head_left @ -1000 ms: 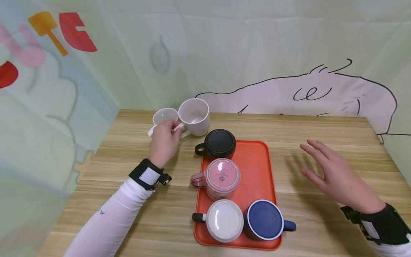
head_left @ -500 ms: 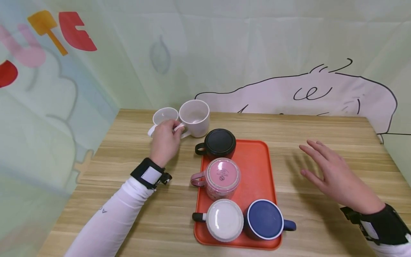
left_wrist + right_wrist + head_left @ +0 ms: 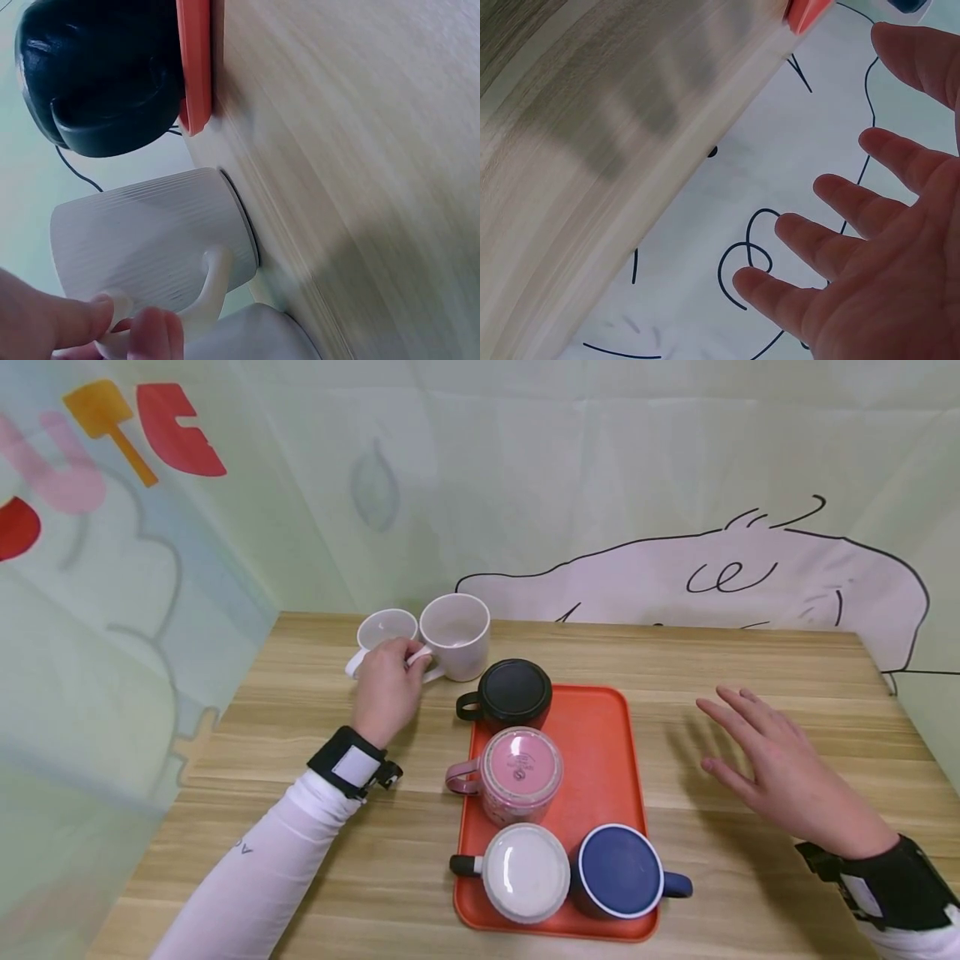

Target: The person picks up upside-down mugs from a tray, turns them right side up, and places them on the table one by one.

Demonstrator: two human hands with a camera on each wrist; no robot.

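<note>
The ribbed white mug (image 3: 461, 643) is pinched by its handle (image 3: 212, 294) in the left hand (image 3: 387, 690) at the back of the worktop (image 3: 712, 660); the right hand (image 3: 787, 768) is held wide, right of the red tray (image 3: 596, 743).

- Rear wall (image 3: 525, 468): pale green sheet, lightly creased.
- Rear wall print: white figure (image 3: 637, 564), black outline, low behind the table.
- Left wall (image 3: 82, 693): pale blue and green print; orange, red and pink letters (image 3: 180, 431) at top.
- Table (image 3: 405, 877): light wood grain, straight rear edge.
- Lighting: diffuse; soft-edged shadows on tabletop.
</note>
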